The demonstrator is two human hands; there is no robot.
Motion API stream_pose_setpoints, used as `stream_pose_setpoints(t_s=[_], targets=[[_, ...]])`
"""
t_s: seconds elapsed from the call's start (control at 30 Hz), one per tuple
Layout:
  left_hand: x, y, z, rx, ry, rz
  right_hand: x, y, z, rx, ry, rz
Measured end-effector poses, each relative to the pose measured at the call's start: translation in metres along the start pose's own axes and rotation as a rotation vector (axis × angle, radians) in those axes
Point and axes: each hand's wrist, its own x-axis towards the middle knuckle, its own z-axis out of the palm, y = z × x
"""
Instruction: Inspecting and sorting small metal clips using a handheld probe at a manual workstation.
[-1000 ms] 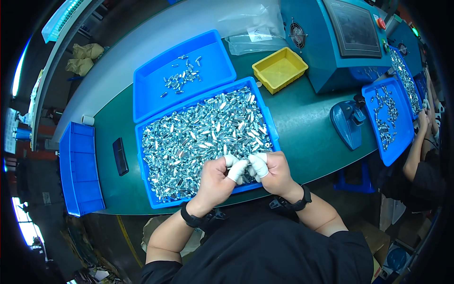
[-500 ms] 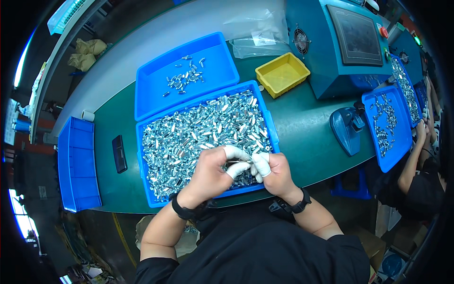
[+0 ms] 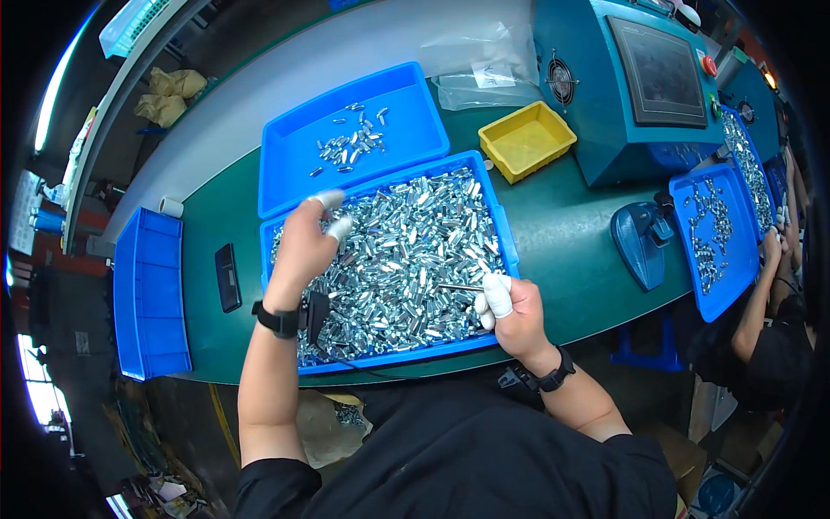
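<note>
A blue tray [image 3: 510, 245] full of small shiny metal pieces [image 3: 406, 233] lies in front of me. Over its far left part hangs my left hand [image 3: 309, 238], white covers on its fingertips, thumb and forefinger apart with nothing seen between them. At the tray's right side my right hand [image 3: 512, 313], its fingers also in white covers, is closed on a thin dark metal rod [image 3: 460, 287] that points left above the pieces. Behind stands a second blue tray [image 3: 290, 156] with a small scatter of the same pieces [image 3: 350, 145].
A phone [image 3: 227, 277] and a blue divided bin [image 3: 149, 294] are at the left. Beyond the trays sits a yellow bin [image 3: 529, 143], beside a teal machine [image 3: 596, 104] with a screen. A dark blue stand [image 3: 638, 242] and another tray [image 3: 726, 290] lie right, near a co-worker's arm [image 3: 754, 298].
My hands, together over the near right of the tray before, are now apart. The left has moved far and left and opened; the right stays near its place with the rod now plain to see.
</note>
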Motion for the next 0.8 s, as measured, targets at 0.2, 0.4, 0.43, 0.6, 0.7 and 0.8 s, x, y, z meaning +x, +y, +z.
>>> stream_pose_setpoints(t_s=[0.2, 0.4, 0.43, 0.6, 0.7, 0.8], targets=[[-0.023, 0.014, 0.005, 0.486, -0.106, 0.042, 0.007, 0.004, -0.003, 0.012, -0.027, -0.013], [-0.036, 0.030, 0.029, -0.236, -0.003, -0.037, 0.014, 0.009, -0.013, 0.020, 0.002, -0.009], [-0.039, 0.037, 0.033, -0.552, -0.006, -0.156, 0.016, 0.010, -0.015, 0.018, -0.001, -0.017], [-0.048, 0.067, 0.047, -0.530, -0.314, 0.087, 0.023, 0.014, -0.026, -0.012, -0.021, -0.021], [-0.053, 0.078, 0.059, -0.713, -0.378, 0.017, 0.020, 0.015, -0.027, -0.047, -0.044, -0.022], [-0.061, 0.089, 0.070, -0.807, -0.354, -0.098, 0.018, 0.013, -0.027, -0.100, -0.077, -0.041]])
